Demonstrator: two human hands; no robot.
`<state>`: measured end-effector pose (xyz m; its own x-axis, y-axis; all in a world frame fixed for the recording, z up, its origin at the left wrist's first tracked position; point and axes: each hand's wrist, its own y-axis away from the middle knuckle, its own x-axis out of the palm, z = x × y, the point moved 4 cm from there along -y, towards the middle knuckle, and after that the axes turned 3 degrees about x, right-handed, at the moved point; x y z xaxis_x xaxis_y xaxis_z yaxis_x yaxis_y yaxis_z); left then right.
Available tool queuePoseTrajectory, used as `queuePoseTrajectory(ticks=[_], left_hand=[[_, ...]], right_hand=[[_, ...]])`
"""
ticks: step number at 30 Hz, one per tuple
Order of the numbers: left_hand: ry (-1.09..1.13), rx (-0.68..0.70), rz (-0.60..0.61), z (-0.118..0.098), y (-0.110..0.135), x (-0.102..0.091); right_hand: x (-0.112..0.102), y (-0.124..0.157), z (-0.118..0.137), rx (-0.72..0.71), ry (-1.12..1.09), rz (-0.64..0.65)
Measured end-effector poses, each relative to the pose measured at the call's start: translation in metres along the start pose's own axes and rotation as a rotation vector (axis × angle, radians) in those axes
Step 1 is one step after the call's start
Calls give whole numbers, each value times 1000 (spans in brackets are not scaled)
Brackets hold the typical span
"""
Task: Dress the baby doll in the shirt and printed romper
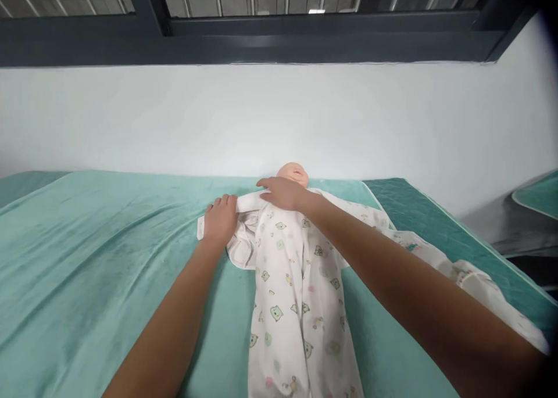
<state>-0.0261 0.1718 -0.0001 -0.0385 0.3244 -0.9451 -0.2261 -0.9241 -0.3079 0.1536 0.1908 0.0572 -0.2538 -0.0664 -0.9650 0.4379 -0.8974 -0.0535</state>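
Note:
A baby doll (294, 174) lies on its back on a teal sheet (87, 253), dressed in a white romper (296, 293) printed with small animal faces. My left hand (220, 219) rests on the romper's left sleeve, fingers curled over the cloth and pressing it down. My right hand (282, 192) lies flat across the doll's chest just below the chin, fingers stretched to the left over the sleeve's shoulder end. Only the doll's head shows; its body is hidden under the cloth.
The sheet covers a bed that ends at a white wall (279, 119) under a dark window frame (279, 38). More white printed cloth (471, 282) trails off to the right. A darker quilted edge (405, 206) and a gap lie at the right side.

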Motion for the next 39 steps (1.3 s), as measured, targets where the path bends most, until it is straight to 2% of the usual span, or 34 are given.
queuePoseTrajectory(ticks=[2,4,7,9,12,13,15,17,19,22,25,32,39], left_hand=[[2,-30,24,7,2,1],[16,-69,46,10,5,2],[107,-76,3,2,8,-6],[265,6,-81,-17,7,-20],[530,213,-173,-64,-5,-51],[577,281,-147,-84,-11,-60],[558,399,-5,-127,-26,-70],[368,491,169,-169,-42,-71],[161,561,338,-203,-54,-63],[68,558,430,-236,-67,-49],[26,542,438,-246,-75,-40],[-31,543,448,-233,-91,-39],[-31,601,434,-259,-82,-17]], right_hand=[[-4,25,-26,80,-135,-186],[0,55,-58,237,-206,-381],[22,90,-95,481,-126,-463],[35,102,-106,529,-48,-473],[40,109,-117,535,5,-514],[39,110,-122,568,-7,-529],[39,114,-135,691,-70,-540],[40,117,-146,792,-140,-535],[43,119,-151,815,-180,-536],[44,120,-151,791,-207,-543],[44,120,-153,799,-228,-528],[46,126,-167,912,-278,-537],[49,124,-165,884,-344,-529]])
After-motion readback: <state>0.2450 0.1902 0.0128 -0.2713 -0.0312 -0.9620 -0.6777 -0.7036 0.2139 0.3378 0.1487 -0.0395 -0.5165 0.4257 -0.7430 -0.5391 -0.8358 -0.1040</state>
